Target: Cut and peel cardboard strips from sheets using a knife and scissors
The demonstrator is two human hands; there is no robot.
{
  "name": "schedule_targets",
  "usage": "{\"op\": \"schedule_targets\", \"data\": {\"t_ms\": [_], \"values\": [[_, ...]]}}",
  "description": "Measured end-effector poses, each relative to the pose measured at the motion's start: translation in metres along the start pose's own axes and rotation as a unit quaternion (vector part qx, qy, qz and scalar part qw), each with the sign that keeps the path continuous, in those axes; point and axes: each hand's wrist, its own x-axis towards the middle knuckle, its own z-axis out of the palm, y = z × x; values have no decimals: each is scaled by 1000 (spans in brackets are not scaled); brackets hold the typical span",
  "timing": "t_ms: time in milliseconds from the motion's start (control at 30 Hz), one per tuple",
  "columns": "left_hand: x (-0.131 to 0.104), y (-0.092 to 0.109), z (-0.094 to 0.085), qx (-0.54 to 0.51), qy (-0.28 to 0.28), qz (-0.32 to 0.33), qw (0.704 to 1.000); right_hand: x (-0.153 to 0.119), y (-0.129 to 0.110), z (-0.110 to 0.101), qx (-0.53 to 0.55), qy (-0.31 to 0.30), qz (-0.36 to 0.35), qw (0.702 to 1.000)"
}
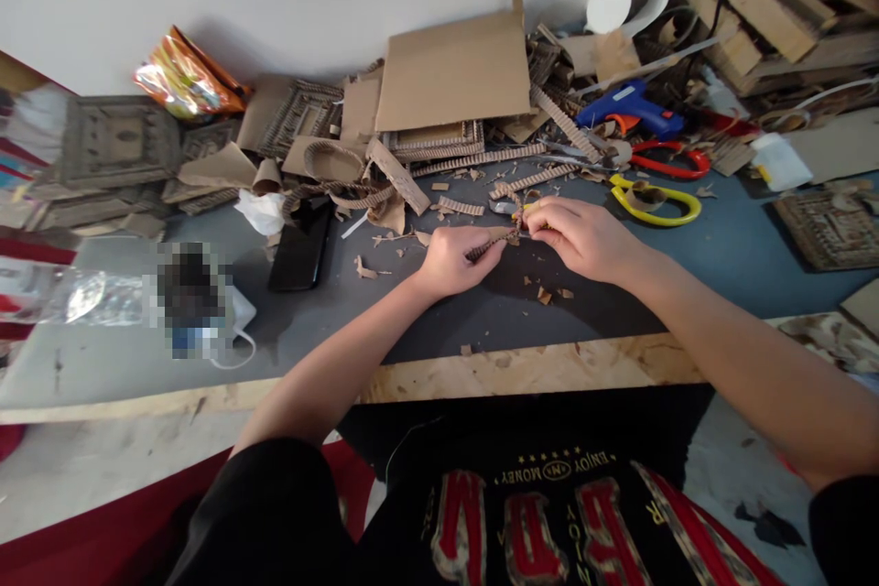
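My left hand (454,261) is closed around a narrow strip of corrugated cardboard (489,246), just above the grey tabletop. A thin, curled end of cardboard rises beyond the fingertips. My right hand (583,240) is closed in a pinch right beside that end, its fingertips meeting the strip. A bit of yellow shows at the right fingers, but what they grip is mostly hidden. Small torn cardboard scraps (545,296) lie below the hands. Yellow-handled scissors (656,203) rest to the right of my right hand.
Cardboard pieces and ridged strips pile along the wall, with a large flat sheet (453,73) on top. A blue glue gun (632,108) and a red-handled tool (669,159) lie at right. A black phone (300,244) lies left; a wooden edge (536,368) borders the table's front.
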Motion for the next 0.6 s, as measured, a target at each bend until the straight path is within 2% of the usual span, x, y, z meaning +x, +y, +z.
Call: {"op": "schedule_targets", "data": {"t_ms": [67, 167, 300, 467, 600], "values": [[0, 0, 0, -9, -4, -15, 1000, -1, -1, 2, -2, 20, 2, 1000], [1, 2, 0, -11, -3, -28, 1000, -2, -5, 8, -3, 94, 20, 995], [1, 3, 0, -3, -1, -15, 1000, -1, -11, 17, 9, 174, 41, 984], [1, 3, 1, -19, -3, -38, 999, 1, -16, 18, 47, 186, 69, 979], [2, 7, 2, -104, -7, -112, 988, 2, -17, 14, 103, 155, 108, 977]]}}
